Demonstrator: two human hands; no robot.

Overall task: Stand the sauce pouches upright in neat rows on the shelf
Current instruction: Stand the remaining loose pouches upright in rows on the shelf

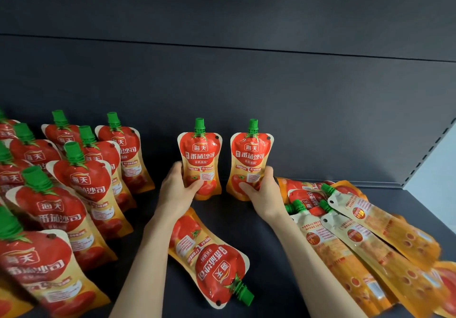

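Observation:
Red and orange sauce pouches with green caps cover a dark shelf point(246, 221). My left hand point(176, 184) grips one upright pouch point(200, 156) at its lower part, near the back of the shelf. Beside it, my right hand point(262, 190) grips a second upright pouch point(251, 157) the same way. The two stand a small gap apart. Several upright pouches point(81, 177) fill rows on the left. One pouch point(209, 258) lies flat between my forearms, cap toward me. A heap of flat pouches point(357, 238) lies at the right.
The dark back panel point(246, 83) rises right behind the two held pouches. A perforated side upright point(429, 150) closes the shelf at the far right. Bare shelf floor shows between the left rows and the held pouches.

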